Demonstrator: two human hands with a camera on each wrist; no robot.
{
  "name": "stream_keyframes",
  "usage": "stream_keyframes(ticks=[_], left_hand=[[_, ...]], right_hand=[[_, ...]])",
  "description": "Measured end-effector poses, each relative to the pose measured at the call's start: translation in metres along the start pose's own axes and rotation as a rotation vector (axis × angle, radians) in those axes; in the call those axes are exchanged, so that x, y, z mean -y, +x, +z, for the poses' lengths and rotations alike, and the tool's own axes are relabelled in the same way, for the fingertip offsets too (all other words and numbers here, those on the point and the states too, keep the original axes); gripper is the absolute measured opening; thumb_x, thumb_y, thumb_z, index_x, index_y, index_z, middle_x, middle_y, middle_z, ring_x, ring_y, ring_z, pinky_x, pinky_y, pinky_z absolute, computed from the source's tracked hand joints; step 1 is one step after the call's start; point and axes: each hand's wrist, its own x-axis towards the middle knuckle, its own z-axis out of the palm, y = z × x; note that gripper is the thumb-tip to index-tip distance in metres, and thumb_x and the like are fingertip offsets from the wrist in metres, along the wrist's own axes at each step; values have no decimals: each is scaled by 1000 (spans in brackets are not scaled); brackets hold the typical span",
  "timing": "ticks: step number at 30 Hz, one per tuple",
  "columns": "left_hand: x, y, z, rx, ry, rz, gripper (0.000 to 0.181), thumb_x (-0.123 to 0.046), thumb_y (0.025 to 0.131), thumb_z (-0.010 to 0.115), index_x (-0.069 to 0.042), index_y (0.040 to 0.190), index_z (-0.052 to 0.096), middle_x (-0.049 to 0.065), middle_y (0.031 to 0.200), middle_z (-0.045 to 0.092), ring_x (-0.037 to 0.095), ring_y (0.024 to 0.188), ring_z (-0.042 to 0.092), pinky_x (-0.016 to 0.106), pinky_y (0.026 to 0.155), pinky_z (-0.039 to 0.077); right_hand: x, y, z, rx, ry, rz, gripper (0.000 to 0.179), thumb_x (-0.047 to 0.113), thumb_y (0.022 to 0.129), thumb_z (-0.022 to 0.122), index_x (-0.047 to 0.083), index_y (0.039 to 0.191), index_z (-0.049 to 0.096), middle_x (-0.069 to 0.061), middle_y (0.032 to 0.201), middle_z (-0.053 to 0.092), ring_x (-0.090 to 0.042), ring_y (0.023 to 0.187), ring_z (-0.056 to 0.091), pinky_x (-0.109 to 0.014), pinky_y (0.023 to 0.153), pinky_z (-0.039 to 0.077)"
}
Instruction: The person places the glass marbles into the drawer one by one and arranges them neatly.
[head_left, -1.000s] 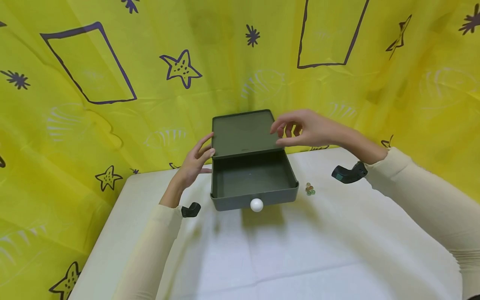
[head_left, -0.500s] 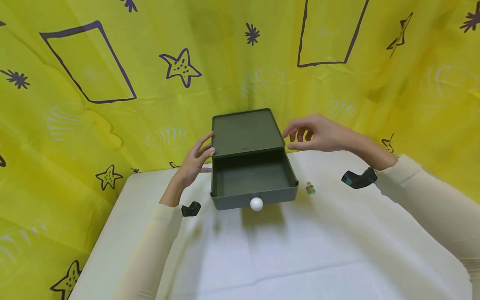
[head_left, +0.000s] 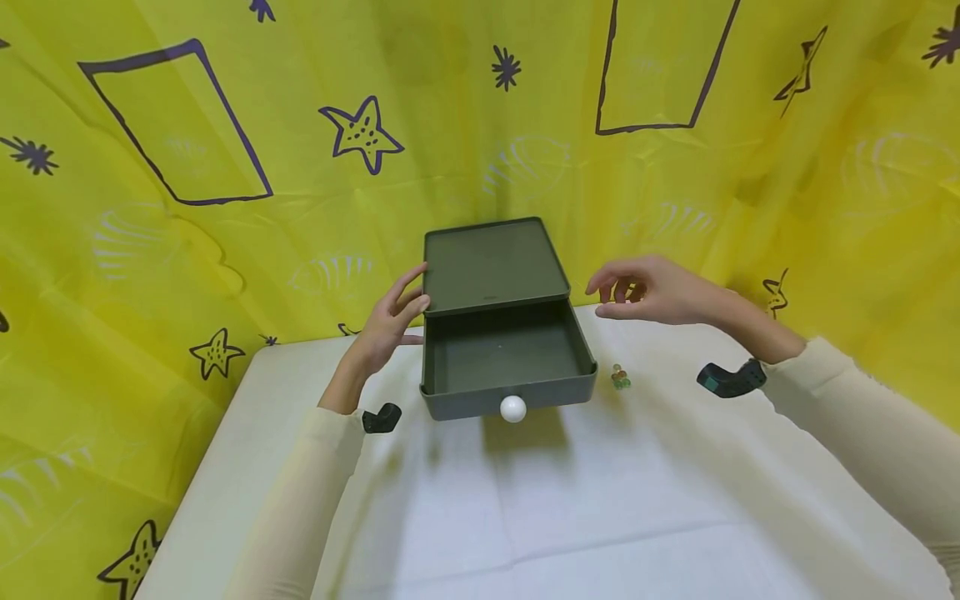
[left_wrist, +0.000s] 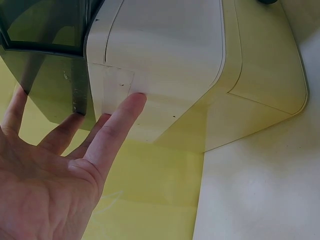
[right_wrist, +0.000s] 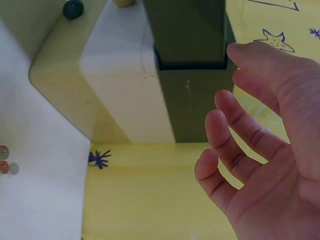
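A small drawer unit [head_left: 495, 262] with a dark green top stands on the table; its top drawer [head_left: 465, 406] is pulled out, showing a bare inside and a round white knob [head_left: 513, 409]. My left hand [head_left: 382, 333] rests its extended fingers against the unit's left side, and in the left wrist view a fingertip touches the white section [left_wrist: 165, 65]. To the right of the unit, my right hand [head_left: 648, 290] hovers in the air with loosely bent fingers, holding nothing. The right wrist view shows this hand [right_wrist: 265, 155] beside the green section [right_wrist: 187, 100].
Several small glass marbles [head_left: 620, 377] lie on the white-covered table [head_left: 615, 500], right of the drawer. A yellow curtain [head_left: 450, 100] with starfish drawings hangs close behind the unit. Lower down, the unit has a cream section [right_wrist: 65, 75] with a dark knob [right_wrist: 73, 9].
My right hand has moved from over the unit's top rightward and slightly down, off its right edge. The left hand, the unit and the marbles stay put.
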Motion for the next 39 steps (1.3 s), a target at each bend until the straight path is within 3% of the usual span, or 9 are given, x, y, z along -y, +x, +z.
stream_keyframes(ticks=[12, 20, 27, 39], left_hand=[[2, 1, -2, 3, -4, 3, 59, -28, 106, 56, -40, 160, 34, 8, 165, 30, 30, 147, 37, 66, 100, 47], [1, 1, -1, -1, -8, -6, 59, -29, 106, 56, -39, 160, 34, 9, 165, 29, 32, 147, 36, 68, 100, 46], [1, 2, -2, 2, 1, -2, 59, -30, 106, 55, -39, 161, 33, 9, 166, 29, 32, 148, 36, 69, 99, 45], [1, 1, -2, 10, -5, -1, 60, -29, 107, 54, -38, 161, 31, 9, 166, 28, 32, 149, 34, 68, 100, 46]], right_hand=[[-32, -22, 22, 0, 22, 40, 20, 17, 93, 77, 17, 113, 72, 6, 99, 70, -16, 86, 63, -31, 75, 55], [-55, -38, 41, 15, 40, 115, 22, 22, 93, 78, 20, 114, 72, 6, 97, 70, -16, 87, 63, -32, 78, 55], [-72, -49, 56, 9, 72, 94, 23, 19, 92, 79, 20, 113, 71, 7, 95, 69, -13, 83, 63, -31, 75, 55], [-94, -62, 79, 23, 116, 107, 21, 10, 91, 78, 8, 111, 72, 3, 92, 68, -14, 80, 63, -28, 71, 54]])
